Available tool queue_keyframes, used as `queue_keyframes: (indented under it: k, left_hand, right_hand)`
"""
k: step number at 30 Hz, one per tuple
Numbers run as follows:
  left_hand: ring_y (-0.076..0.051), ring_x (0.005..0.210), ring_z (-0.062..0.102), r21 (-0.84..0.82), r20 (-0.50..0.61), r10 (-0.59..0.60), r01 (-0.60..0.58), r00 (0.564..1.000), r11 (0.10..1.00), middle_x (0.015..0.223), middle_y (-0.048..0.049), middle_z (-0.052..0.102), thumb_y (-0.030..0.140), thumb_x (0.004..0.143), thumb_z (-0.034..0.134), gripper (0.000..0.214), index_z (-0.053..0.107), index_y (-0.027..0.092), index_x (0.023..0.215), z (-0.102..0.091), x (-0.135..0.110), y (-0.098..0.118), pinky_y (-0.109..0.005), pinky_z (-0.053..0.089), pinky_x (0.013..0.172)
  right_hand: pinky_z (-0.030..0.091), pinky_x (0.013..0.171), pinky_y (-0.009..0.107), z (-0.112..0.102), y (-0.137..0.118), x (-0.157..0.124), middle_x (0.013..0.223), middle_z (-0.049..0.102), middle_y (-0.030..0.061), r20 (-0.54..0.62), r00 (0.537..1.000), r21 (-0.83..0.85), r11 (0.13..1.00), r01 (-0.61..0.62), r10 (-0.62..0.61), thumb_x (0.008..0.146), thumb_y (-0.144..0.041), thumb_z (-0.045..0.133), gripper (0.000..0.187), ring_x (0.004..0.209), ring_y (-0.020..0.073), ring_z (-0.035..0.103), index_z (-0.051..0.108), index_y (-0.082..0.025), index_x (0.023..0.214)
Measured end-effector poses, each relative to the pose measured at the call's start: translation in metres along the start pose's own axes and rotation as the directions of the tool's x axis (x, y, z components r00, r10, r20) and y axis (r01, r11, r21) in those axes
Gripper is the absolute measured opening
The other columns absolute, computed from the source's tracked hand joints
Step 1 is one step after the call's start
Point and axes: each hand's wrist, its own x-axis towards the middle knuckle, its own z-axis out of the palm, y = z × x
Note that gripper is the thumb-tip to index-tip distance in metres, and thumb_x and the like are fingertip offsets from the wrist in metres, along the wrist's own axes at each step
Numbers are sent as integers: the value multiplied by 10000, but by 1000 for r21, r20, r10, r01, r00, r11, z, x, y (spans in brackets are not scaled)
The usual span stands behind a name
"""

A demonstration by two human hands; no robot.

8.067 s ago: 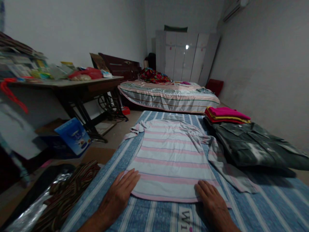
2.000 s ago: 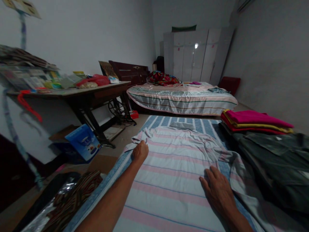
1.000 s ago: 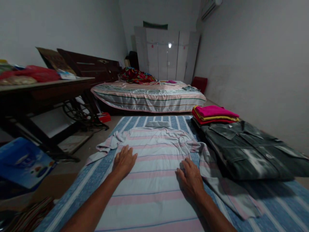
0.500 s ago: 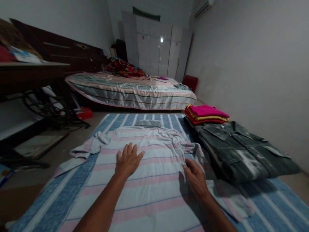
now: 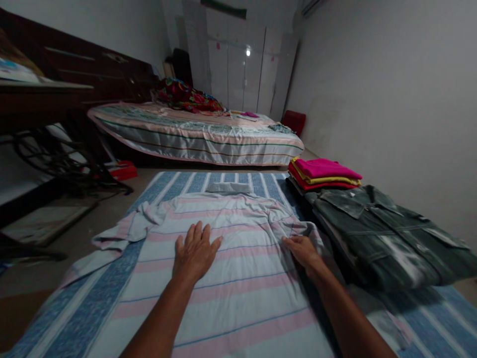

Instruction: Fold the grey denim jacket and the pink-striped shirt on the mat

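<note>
A pale shirt with pink and blue stripes [image 5: 231, 278] lies spread flat on a blue striped mat [image 5: 179, 184] on the floor. My left hand [image 5: 196, 251] rests flat on the shirt's middle, fingers stretched out and apart. My right hand [image 5: 303, 251] is at the shirt's right edge near the sleeve, its fingers curled onto a fold of the cloth. The left sleeve [image 5: 119, 233] trails off the mat toward the floor.
A folded dark green jacket [image 5: 380, 233] and a stack of folded pink, yellow and red cloths [image 5: 324, 174] lie at the right. A low bed [image 5: 197, 136] stands beyond the mat, a white wardrobe [image 5: 238, 74] behind it. A dark table [image 5: 40, 99] stands at the left.
My view has swung to the right. My right hand has slid outward to the shirt's right edge and curled onto the cloth. My left hand stays flat on the shirt's middle.
</note>
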Motion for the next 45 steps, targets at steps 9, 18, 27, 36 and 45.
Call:
queue_keyframes:
  k: [9,18,27,36,45]
  left_hand:
    - [-261,1407,170,19,6,2,-3,1000,1000,1527,-102,231,505,910,231,636,349,149,1423,-5,-3,2,-511,161,1089]
    - [-263,1408,168,15,16,-1,1,1000,1000,1526,-101,236,500,912,225,628,342,158,1426,-5,1,2,-520,176,1086]
    - [-272,1404,179,42,-3,25,-25,1000,999,1529,-110,228,528,916,213,643,333,155,1425,0,2,2,-522,203,1081]
    - [-285,1403,182,61,-16,54,-53,998,997,1513,-166,247,463,935,268,586,393,104,1380,-21,-20,25,-502,200,1089]
    - [-239,1423,112,-41,47,383,-381,923,924,1538,-99,191,562,914,273,670,317,143,1435,4,-101,71,-460,116,1136]
  right_hand:
    - [195,492,239,-22,5,8,474,423,-20,-87,994,-388,921,26,-64,754,-230,528,260,492,113,403,497,-176,501]
    - [218,503,230,-25,-9,0,541,487,-15,40,997,-486,870,79,-69,791,-341,557,259,541,121,459,528,-182,589]
    - [241,458,205,-38,-11,5,505,479,-48,240,971,-486,868,101,21,702,-222,654,186,464,86,454,513,-170,593]
    - [268,426,196,-42,-9,6,464,488,-50,300,953,-392,917,74,51,720,-284,681,154,396,84,460,605,-159,671]
    - [293,397,167,-49,-6,2,479,507,-55,472,880,-278,956,91,54,681,-245,702,156,395,67,450,586,-145,651]
